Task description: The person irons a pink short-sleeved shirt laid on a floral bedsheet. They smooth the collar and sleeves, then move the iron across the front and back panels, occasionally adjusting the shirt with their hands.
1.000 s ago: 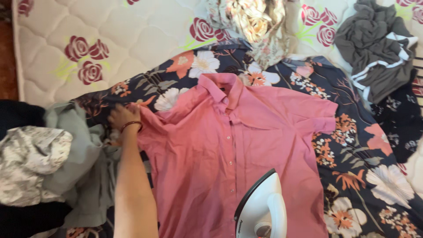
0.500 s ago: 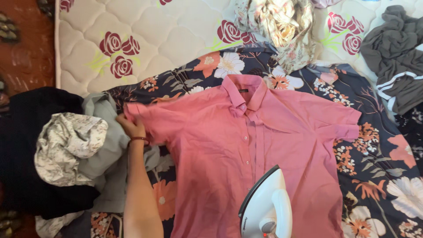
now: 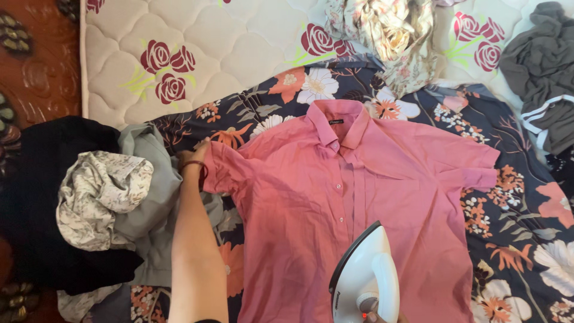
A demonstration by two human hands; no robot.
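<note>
Shirt lies flat just right of my left hand, whose grip pinches its sleeve; I'd keep that taut while my right hand, closed round the iron, glides slowly.

A single head-worn camera looked steeply down from close above the mattress, facing its far edge.

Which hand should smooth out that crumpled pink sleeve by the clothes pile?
Probably the left hand. It already rests at the crumpled sleeve of the pink shirt, while the right hand is at the iron near the hem.
</note>
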